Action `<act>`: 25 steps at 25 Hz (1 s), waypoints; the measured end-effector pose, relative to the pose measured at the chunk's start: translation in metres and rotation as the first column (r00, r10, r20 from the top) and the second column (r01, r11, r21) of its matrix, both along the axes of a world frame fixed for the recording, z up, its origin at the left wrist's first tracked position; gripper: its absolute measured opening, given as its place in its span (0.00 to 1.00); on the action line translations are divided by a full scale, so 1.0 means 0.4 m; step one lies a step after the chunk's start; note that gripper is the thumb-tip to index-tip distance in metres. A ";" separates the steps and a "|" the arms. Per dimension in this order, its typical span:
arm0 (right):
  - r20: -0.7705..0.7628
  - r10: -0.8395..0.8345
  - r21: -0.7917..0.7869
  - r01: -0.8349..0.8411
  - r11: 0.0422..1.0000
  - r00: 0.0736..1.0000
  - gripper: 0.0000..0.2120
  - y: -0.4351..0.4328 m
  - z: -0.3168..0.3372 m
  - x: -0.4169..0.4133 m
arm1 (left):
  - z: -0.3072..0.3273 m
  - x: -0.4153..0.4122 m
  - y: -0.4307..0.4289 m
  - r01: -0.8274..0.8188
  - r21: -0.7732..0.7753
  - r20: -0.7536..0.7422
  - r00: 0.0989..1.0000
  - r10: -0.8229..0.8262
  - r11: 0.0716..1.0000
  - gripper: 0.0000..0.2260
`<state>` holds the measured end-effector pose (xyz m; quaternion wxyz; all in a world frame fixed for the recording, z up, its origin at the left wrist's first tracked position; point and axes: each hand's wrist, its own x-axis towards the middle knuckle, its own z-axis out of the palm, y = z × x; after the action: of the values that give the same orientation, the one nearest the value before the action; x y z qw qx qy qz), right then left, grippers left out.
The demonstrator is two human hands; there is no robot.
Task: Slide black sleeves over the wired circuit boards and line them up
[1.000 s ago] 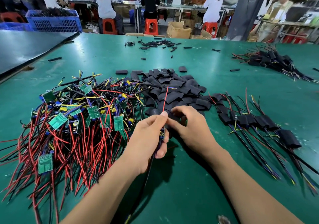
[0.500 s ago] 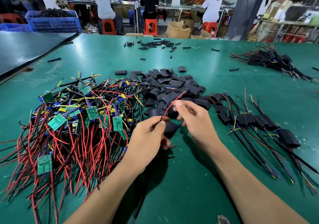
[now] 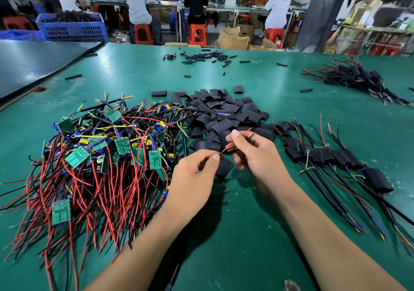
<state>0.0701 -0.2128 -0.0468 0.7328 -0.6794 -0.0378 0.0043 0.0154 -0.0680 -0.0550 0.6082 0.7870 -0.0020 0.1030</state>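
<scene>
Many bare wired circuit boards [image 3: 100, 156] are heaped at the desk's [image 3: 246, 234] left. Beside them the left hand [image 3: 195, 178] pinches a red lead [image 3: 226, 149] just above a black sleeve [image 3: 224, 167], and the right hand [image 3: 257, 154] pinches the lead farther up. It is probably best to keep the lead taut and feed it straight through. Sleeved pieces [image 3: 331, 156] sit in a row on the right. No writing can be read.

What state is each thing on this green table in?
Left hand: pinching the thin red wire.
Right hand: pinching the same wire.
Heap of flat black sleeves: loose, empty.
Tangle of green wired circuit boards: unsleeved.
Row of black-sleeved boards: sleeved, lined up.
</scene>
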 end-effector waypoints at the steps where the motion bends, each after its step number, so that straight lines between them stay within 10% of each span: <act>1: 0.001 0.012 -0.018 -0.012 1.000 1.000 0.12 -0.001 0.001 0.001 | 0.002 0.001 0.001 0.009 -0.072 -0.035 0.999 -0.012 0.997 0.10; 5: -0.073 0.076 0.215 -0.059 0.975 0.994 0.10 -0.006 0.018 0.000 | 0.012 -0.004 -0.001 0.040 -0.227 -0.096 0.993 -0.064 0.973 0.11; 14: -0.202 0.200 0.514 -0.071 0.855 0.959 0.14 -0.011 0.024 0.001 | 0.016 -0.014 -0.012 -0.019 0.066 0.050 0.999 0.015 0.998 0.10; 19: -0.191 -0.059 0.197 0.097 0.976 0.980 0.20 -0.005 -0.008 0.024 | 0.013 -0.008 -0.005 -0.159 0.001 0.013 0.987 0.159 0.987 0.09; 25: 0.450 -0.203 -0.465 0.422 0.778 0.870 0.05 -0.014 -0.069 0.022 | 0.015 -0.010 -0.013 -0.272 -0.031 0.040 0.961 0.273 0.962 0.08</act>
<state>0.0791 -0.2186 -0.0744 0.4754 -0.8446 -0.0586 -0.2391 0.0116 -0.0732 -0.0492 0.5978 0.7697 0.0944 0.2030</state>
